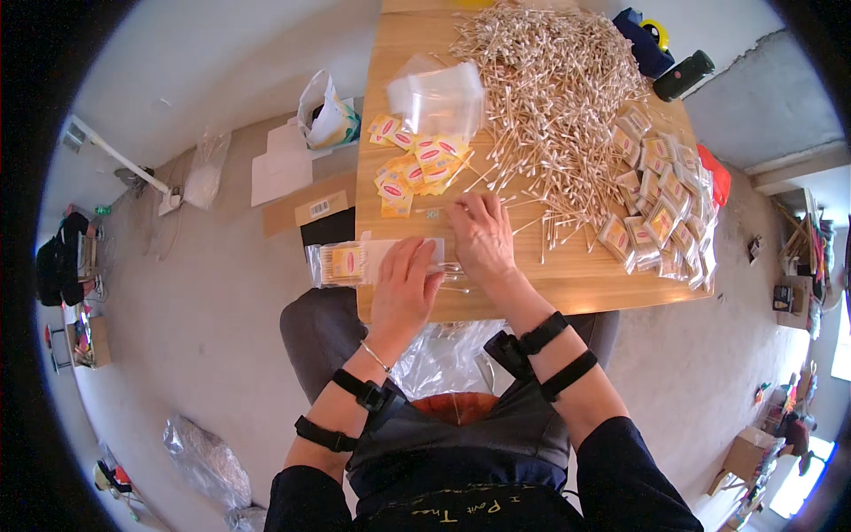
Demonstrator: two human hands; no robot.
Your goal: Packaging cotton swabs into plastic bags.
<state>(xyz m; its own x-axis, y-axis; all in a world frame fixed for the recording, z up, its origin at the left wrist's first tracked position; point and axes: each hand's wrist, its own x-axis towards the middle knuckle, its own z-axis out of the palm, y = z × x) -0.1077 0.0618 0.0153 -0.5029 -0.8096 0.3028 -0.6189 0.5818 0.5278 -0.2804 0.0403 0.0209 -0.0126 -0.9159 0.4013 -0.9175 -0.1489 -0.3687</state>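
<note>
My left hand [406, 285] is closed at the near edge of the table, over a clear plastic sleeve. A few cotton swabs [452, 268] stick out to the right between its fingers and thumb. Left of it lies a clear packet of swabs [341, 263] with a yellow and red label. My right hand [483, 238] rests on the table farther right with its fingers curled down; what they hold, if anything, is hidden. Loose yellow label cards [424, 168] lie just beyond both hands. A large heap of loose cotton swabs [558, 97] spreads behind the right hand.
Clear empty bags [439, 97] are stacked behind the cards. Filled swab packets [660, 208] pile up on the table's right side. A dark cylinder [684, 76] and a yellow tape roll [654, 35] are at the far right. A white bag [328, 111] stands left of the table.
</note>
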